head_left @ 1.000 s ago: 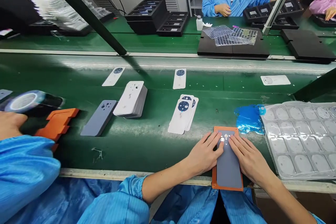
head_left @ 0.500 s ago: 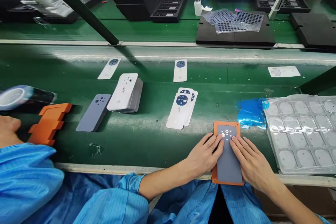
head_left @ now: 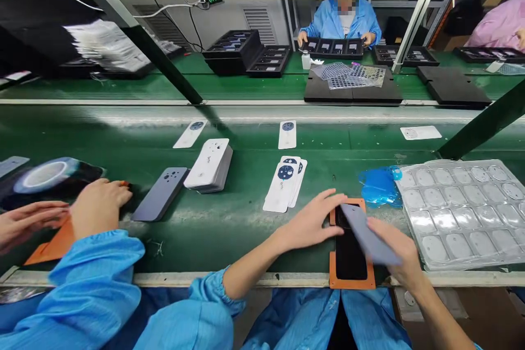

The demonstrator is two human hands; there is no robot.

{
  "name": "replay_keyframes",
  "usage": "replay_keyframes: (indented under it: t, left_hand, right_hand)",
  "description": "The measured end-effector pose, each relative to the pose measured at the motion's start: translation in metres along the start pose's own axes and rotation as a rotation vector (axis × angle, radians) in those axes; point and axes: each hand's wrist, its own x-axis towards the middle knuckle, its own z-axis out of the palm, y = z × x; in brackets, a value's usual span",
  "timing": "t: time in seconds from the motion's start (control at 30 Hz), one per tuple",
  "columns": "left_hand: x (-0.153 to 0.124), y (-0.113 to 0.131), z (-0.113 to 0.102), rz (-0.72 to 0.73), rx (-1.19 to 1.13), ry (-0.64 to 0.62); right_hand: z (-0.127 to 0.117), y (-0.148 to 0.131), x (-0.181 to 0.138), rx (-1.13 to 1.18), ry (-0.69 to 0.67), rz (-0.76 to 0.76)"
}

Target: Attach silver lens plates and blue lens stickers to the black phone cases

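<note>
My right hand (head_left: 400, 254) grips a grey phone back panel (head_left: 365, 232) by its right side, lifted and tilted, slightly blurred. Below it an orange frame (head_left: 353, 283) lies at the bench's front edge, with a black recess (head_left: 350, 262) showing inside. My left hand (head_left: 314, 221) is at the frame's upper left, thumb and fingers apart, fingertips near its top edge. Whether those fingertips touch the panel's corner I cannot tell. Beyond my left hand lie white phone-shaped cards (head_left: 281, 188) with dark round camera areas.
A clear plastic tray (head_left: 463, 213) and crumpled blue film (head_left: 379, 186) are at right. To the left are a white card stack (head_left: 209, 167), grey panels (head_left: 162, 194) and a tape roll (head_left: 45, 175). A neighbour's hands (head_left: 98, 205) work over an orange piece (head_left: 55, 243). Dark posts (head_left: 484, 120) slant down.
The grey panel, flat in the orange frame under both hands before, is now raised and tilted in my right hand. My left hand has spread its fingers. The view has tipped upward.
</note>
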Motion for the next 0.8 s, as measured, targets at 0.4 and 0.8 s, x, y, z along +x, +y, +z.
replay_keyframes:
  t: [0.4,0.8]
  left_hand:
    - [0.105,-0.015,0.039,-0.196,-0.128,-0.132]
    - [0.107,-0.017,0.031,-0.101,-0.188,-0.126]
  right_hand:
    - [0.002,0.024,0.004,1.08,0.447,0.95]
    - [0.0,0.021,0.004,1.04,0.348,0.925]
